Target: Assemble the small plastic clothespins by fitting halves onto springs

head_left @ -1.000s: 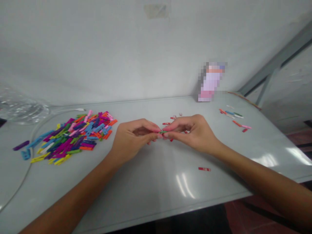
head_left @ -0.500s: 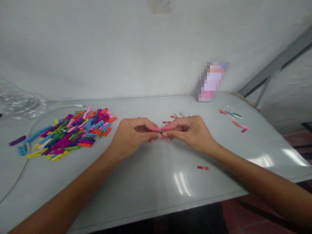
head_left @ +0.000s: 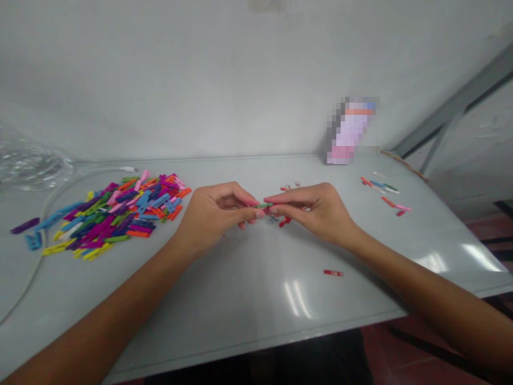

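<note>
A small green piece [head_left: 264, 205], perhaps part of a clothespin, is pinched between both hands above the middle of the table. My left hand [head_left: 218, 214] grips its left end with thumb and fingertips. On its right end, the thumb and index finger of my right hand [head_left: 315, 211] are closed. Several small red and metal pieces [head_left: 285, 220] lie on the table just behind and below the fingers, partly covered by them. A single red clothespin piece [head_left: 333, 273] lies nearer the front edge.
A large pile of coloured clothespins [head_left: 120, 211] spreads over the left of the table [head_left: 224, 321], beside a white cable [head_left: 44, 214] and clear plastic [head_left: 36, 166]. Loose coloured pieces [head_left: 385, 187] lie at the right. A blurred pink package [head_left: 348, 133] leans against the wall.
The fingers have shifted on the green piece, and more of it shows between them. The right fingers are straighter. The view has moved slightly.
</note>
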Demonstrator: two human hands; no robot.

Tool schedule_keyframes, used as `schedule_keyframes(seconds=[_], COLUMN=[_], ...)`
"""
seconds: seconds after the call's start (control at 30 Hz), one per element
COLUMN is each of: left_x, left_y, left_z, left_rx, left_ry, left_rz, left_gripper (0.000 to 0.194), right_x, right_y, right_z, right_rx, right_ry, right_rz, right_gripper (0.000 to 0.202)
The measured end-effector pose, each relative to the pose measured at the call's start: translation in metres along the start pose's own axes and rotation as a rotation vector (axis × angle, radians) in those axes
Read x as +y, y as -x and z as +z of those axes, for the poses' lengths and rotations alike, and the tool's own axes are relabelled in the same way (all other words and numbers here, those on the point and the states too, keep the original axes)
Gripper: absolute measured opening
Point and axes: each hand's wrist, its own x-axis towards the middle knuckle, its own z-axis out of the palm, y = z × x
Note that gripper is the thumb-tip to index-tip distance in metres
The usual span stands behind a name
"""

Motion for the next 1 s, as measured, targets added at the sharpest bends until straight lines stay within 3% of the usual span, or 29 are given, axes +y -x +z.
schedule_keyframes(seconds=[0.3, 0.57, 0.7, 0.83, 0.93, 0.97, 1.0], left_x=[-0.008, -0.004, -0.007, -0.013, -0.017, -0.018, -0.020], left_y=[-0.002, 0.000, -0.008, -0.025, -0.035, -0.038, -0.040], left_z=[-0.002, 0.003, -0.008, -0.036, -0.057, -0.061, -0.063], left_rx=[-0.011, -0.026, 0.006, 0.187, 0.467, 0.476, 0.558], left_ry=[-0.056, -0.076, -0.138, -0.148, -0.049, -0.016, 0.020], left_rz=[0.014, 0.038, 0.022, 0.054, 0.116, 0.083, 0.095], left_gripper=[0.022, 0.016, 0.018, 0.027, 0.026, 0.025, 0.024], right_x=[-0.005, -0.004, -0.001, -0.012, -0.024, -0.027, -0.030], right_y=[0.003, 0.003, 0.000, -0.014, -0.034, -0.041, -0.048], right_z=[0.006, 0.011, 0.012, 0.009, 0.014, 0.017, 0.022], right_rx=[0.040, 0.081, 0.025, -0.035, -0.149, -0.198, -0.239], right_ry=[0.122, 0.164, 0.327, 0.703, 0.811, 0.843, 0.867], right_rz=[-0.103, -0.147, -0.171, -0.215, -0.224, -0.216, -0.216], right_gripper=[0.015, 0.016, 0.020, 0.029, 0.023, 0.023, 0.023])
